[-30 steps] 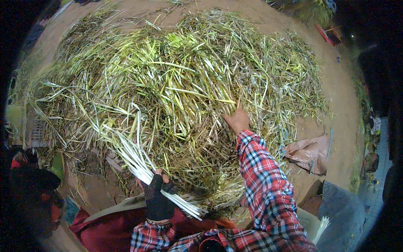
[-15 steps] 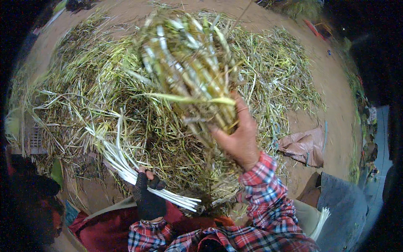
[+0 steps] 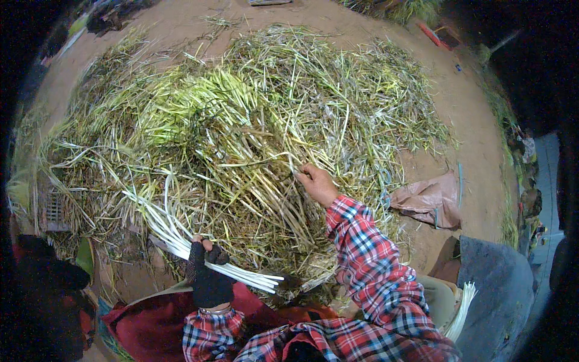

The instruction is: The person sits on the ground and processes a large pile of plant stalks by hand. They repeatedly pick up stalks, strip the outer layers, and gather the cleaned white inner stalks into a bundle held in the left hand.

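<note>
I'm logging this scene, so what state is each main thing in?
Left hand: gloved, closed around white stalks
Right hand: bare, partly curled, grip unclear
White stalks: bunched, held
Stalk heap: loose, tangled
Brownish sack: crumpled
Second white bunch: partly hidden

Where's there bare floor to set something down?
Bare floor shows right of the stalk heap, beyond the brown sack, and along the heap's far edge. Crowded: the heap fills the space between left hand and right hand.
</note>
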`<action>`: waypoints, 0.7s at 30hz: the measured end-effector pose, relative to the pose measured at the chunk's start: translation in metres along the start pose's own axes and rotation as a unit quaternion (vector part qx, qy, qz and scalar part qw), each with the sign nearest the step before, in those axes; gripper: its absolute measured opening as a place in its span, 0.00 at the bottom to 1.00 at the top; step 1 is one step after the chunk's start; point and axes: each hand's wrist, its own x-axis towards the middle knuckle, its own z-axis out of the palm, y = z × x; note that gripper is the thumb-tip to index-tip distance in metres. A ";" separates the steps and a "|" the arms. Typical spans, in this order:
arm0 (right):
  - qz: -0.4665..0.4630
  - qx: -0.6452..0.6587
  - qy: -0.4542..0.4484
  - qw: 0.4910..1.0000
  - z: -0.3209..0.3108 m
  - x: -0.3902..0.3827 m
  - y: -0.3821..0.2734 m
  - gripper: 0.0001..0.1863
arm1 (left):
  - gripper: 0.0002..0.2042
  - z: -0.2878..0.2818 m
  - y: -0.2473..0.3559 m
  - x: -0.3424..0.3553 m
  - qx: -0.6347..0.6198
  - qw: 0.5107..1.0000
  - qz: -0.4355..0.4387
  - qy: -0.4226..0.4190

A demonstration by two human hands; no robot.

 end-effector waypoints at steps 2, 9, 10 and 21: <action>-0.043 -0.109 0.022 0.993 -0.023 -0.011 -0.012 0.13 | 0.05 0.004 -0.001 -0.003 0.001 1.000 0.012 0.024; -0.154 0.078 0.300 0.938 -0.139 -0.078 -0.058 0.10 | 0.04 0.015 -0.002 -0.012 -0.026 1.000 0.007 -0.010; -0.161 0.144 0.356 0.909 -0.140 -0.087 -0.059 0.09 | 0.04 0.015 -0.003 -0.013 -0.036 0.999 0.006 -0.014; -0.150 0.415 0.112 0.890 -0.052 -0.167 -0.080 0.13 | 0.09 0.033 -0.006 -0.035 0.089 0.995 0.001 -0.037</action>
